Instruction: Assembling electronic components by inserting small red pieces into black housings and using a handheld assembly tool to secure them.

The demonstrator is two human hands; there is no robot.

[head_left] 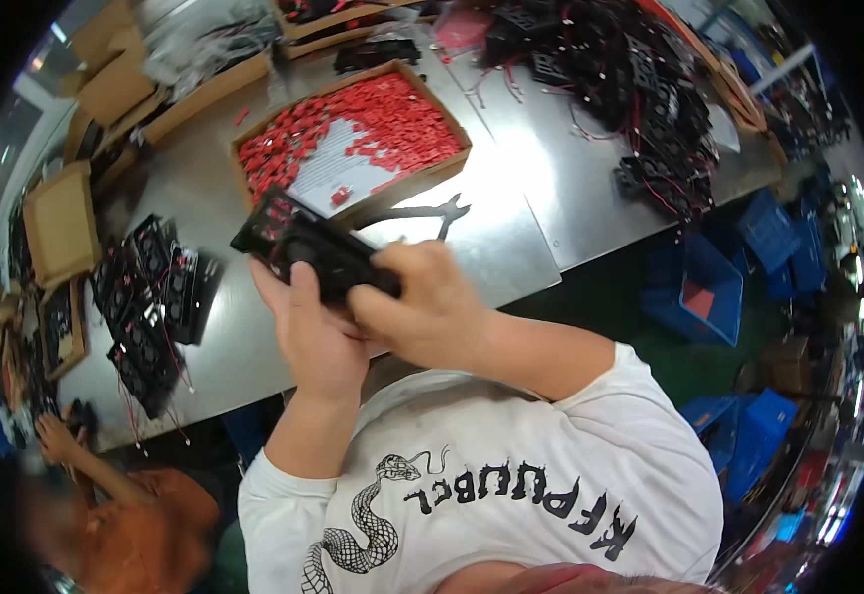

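Observation:
A black rectangular part with a round form on its face, like a small speaker unit [325, 252], is held over the near edge of the metal table [254, 371]. My left hand [318, 337] supports it from below, with the thumb lying on its face. My right hand [430, 297] is closed round its right end and is slightly blurred. Just beyond the unit lies a shallow cardboard box [432, 178] with many small red plastic pieces [407, 124] and a white printed sheet [328, 166]. A dark metal tool with a forked end [452, 210] rests beside the box.
Several black units with wires [155, 297] lie at the left. A large heap of black wired units [650, 109] covers the back right. Blue crates [699, 297] stand on the floor at right. At lower left a person in an orange shirt [155, 530] works at the table's end.

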